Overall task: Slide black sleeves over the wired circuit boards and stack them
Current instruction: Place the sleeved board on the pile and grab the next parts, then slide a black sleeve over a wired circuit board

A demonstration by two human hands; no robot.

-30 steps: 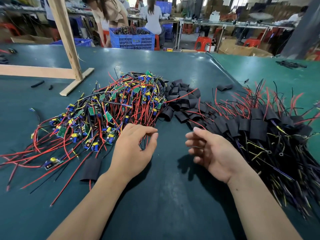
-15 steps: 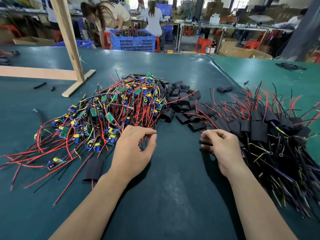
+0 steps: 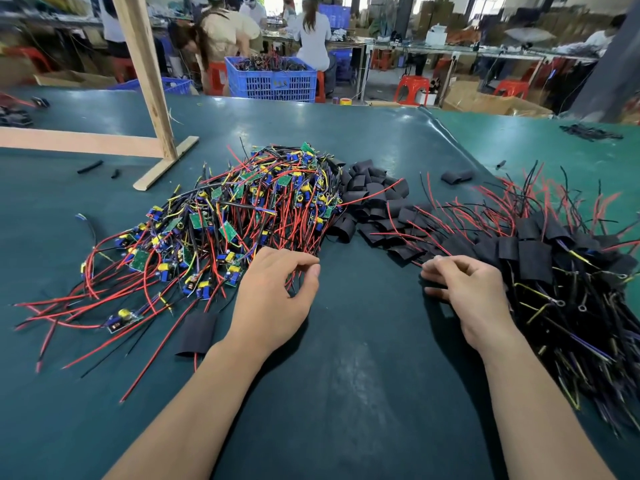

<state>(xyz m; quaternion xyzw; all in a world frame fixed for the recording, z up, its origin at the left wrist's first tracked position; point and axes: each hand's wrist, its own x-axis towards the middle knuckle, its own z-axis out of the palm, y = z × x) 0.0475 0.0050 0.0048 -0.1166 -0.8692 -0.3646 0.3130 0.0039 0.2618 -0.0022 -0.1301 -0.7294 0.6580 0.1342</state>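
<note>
Moved R hand (image 3: 474, 292) from open mid-table onto sleeved stack (image 3: 554, 258), fingers curled, grip unclear. Kept L hand (image 3: 273, 292) pinching wires at bare-board pile (image 3: 221, 223).

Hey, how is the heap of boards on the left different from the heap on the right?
The left heap shows bare green boards with blue and yellow parts; the right heap has its boards covered in black sleeves. The left heap looks mostly red and tangled; the right heap looks mostly black, its wires fanned out. Both lie on the green table.
</note>
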